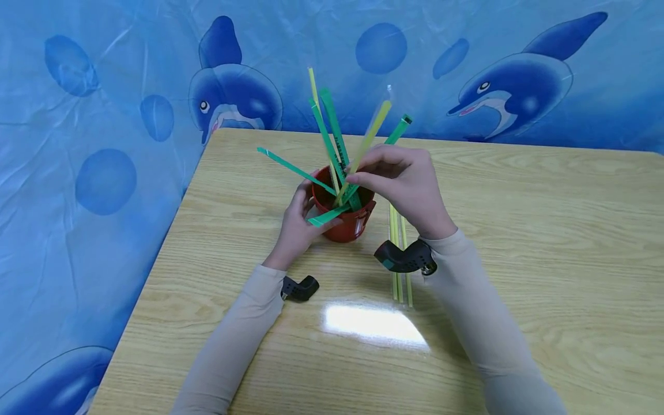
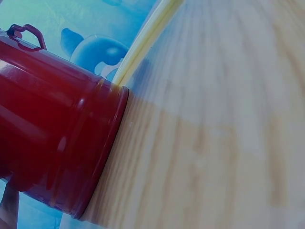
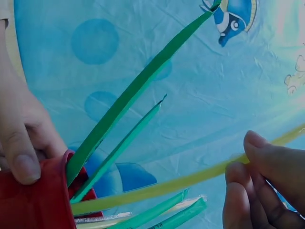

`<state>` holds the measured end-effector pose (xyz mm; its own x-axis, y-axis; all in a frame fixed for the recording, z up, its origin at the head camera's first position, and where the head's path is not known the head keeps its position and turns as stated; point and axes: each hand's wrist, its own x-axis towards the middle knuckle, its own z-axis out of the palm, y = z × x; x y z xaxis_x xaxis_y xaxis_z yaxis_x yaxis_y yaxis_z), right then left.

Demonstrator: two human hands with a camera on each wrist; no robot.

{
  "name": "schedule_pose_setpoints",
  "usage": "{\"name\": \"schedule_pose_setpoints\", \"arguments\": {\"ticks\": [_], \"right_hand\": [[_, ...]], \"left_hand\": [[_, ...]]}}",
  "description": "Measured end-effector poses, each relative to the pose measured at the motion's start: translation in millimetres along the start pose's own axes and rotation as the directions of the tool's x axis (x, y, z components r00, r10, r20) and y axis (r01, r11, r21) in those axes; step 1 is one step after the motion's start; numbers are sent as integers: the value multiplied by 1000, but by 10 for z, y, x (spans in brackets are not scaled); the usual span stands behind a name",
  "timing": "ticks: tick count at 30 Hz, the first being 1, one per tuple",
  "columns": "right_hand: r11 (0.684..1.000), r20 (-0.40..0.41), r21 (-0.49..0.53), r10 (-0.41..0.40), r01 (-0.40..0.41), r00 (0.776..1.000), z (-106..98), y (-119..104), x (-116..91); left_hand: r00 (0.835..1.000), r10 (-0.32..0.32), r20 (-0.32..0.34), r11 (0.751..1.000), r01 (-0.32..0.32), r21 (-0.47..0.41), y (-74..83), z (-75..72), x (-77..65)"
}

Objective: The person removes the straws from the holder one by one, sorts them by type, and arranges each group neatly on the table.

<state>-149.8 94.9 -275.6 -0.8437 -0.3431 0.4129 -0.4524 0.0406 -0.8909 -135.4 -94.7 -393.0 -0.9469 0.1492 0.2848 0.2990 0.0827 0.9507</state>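
My left hand [image 1: 297, 218] grips the side of a small red bucket [image 1: 343, 233] that stands on the table. In the right wrist view its thumb presses on the bucket's wall near the rim. Between the thumb and fingers of my right hand [image 1: 410, 178] is a yellow straw [image 1: 376, 125] in a clear wrapper, its lower end inside the bucket. Several green-wrapped sticks [image 3: 136, 93], some with dark print, lean outward from the bucket at different angles. Another thin yellow straw [image 1: 313, 83] stands among them at the back. The bucket's inside bottom is hidden.
Several wrapped yellow straws [image 1: 395, 282] lie side by side on the wooden table [image 1: 544, 259], partly under my right wrist. A blue sheet [image 1: 321, 34] printed with dolphins hangs behind the table's far edge and down its left side.
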Motion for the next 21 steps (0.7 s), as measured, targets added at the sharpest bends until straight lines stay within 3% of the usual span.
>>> {"name": "schedule_pose_setpoints", "arguments": {"ticks": [7, 16, 21], "right_hand": [[996, -40, 88, 10, -7, 999, -89, -71, -76], [989, -174, 144, 7, 18, 985, -296, -106, -257], [976, -243, 200, -34, 84, 969, -397, -88, -305]], "left_hand": [[1000, -27, -2, 1000, 27, -16, 10, 0, -9], [999, -38, -9, 999, 38, -22, 45, 9, -8], [999, -40, -17, 999, 40, -30, 36, 11, -10]]}}
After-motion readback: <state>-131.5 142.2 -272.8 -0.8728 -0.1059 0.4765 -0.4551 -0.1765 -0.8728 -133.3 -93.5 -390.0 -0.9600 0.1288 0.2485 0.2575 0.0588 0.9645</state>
